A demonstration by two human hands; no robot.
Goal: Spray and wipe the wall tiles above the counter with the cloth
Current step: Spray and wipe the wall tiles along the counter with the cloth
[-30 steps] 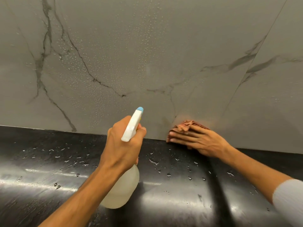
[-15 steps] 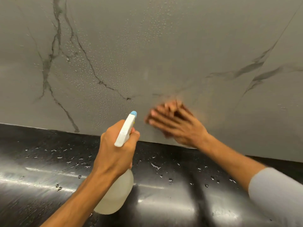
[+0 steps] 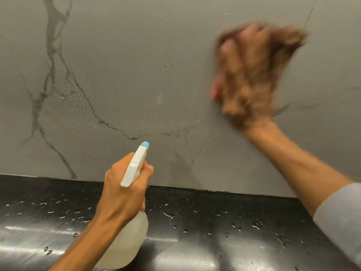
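Observation:
The grey marble-veined wall tiles [image 3: 136,65] fill the upper view, speckled with spray droplets left of centre. My left hand [image 3: 125,194] grips a white spray bottle [image 3: 134,167] with a blue nozzle tip pointing at the wall; its clear body hangs below my fist. My right hand [image 3: 248,75] is pressed flat against the tile high on the right, blurred by motion, with a brownish cloth [image 3: 291,40] under it; cloth edges show past the fingers.
A glossy black counter [image 3: 195,231] runs along the bottom, dotted with water drops. A thin tile joint [image 3: 310,12] slants at the upper right. A grey sleeve [image 3: 341,218] covers my right forearm.
My right hand with the cloth has swept from the base of the wall at the counter edge up and to the right across the tile. The left hand with the bottle stays almost still.

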